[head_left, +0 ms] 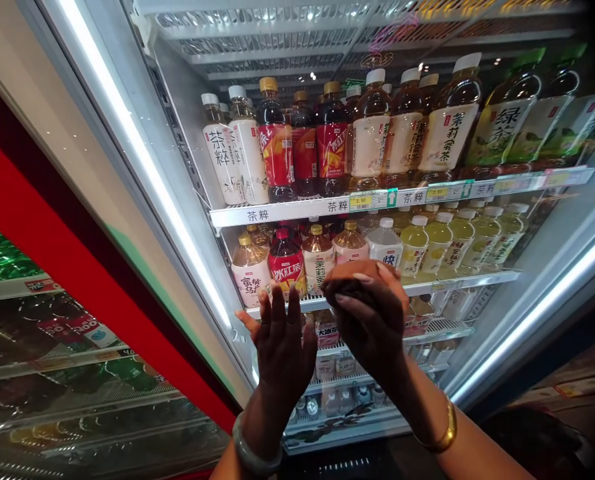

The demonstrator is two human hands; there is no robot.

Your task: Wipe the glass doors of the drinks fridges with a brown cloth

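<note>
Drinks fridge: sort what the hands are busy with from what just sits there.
In hand:
right hand, grip closed over a brown rounded thing, too hidden to name
left hand, open, fingers spread, beside it

Just there:
red iced tea bottle
price strip
yellow-green bottles

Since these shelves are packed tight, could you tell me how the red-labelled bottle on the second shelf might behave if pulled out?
The red-labelled bottle looks full, so probably heavy for its size. Tall and narrow, it may tip against its neighbours.

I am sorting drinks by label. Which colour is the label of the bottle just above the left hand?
Red, with white characters; the head view shows it best.
</note>
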